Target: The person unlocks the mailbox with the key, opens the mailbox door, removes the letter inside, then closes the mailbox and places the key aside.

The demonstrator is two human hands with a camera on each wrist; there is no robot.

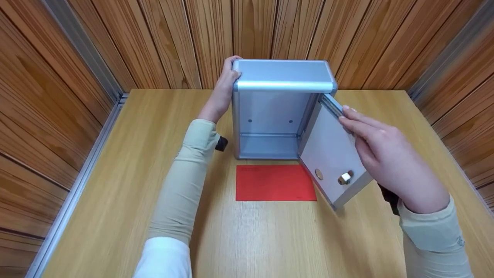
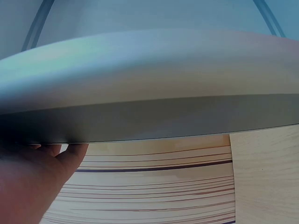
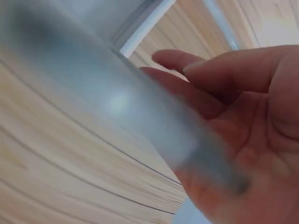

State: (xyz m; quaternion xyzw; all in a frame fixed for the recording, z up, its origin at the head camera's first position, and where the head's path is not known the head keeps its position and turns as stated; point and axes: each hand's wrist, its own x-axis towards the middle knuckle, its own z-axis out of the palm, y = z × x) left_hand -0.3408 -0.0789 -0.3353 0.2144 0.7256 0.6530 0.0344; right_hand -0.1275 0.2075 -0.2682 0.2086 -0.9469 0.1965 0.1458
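A silver metal box (image 1: 285,71) stands upright on the table, its front open and its inside bare. The hinged door (image 1: 332,146) swings out at the right; a brass lock latch (image 1: 345,177) and a round brass-coloured disc (image 1: 318,174) show on its inner face. My left hand (image 1: 225,85) grips the box's upper left corner, thumb at the front and fingers partly hidden behind. In the left wrist view its fingers (image 2: 72,156) reach past the side wall. My right hand (image 1: 386,150) touches the door's top edge with extended fingers (image 1: 357,125); the right wrist view shows its palm beside the blurred door edge.
A flat red sheet or envelope (image 1: 274,183) lies on the wooden table (image 1: 262,239) in front of the box, partly overlapped by the door in this view. Wood-panelled walls (image 1: 254,31) with metal corner rails (image 1: 83,42) enclose the table behind and on both sides.
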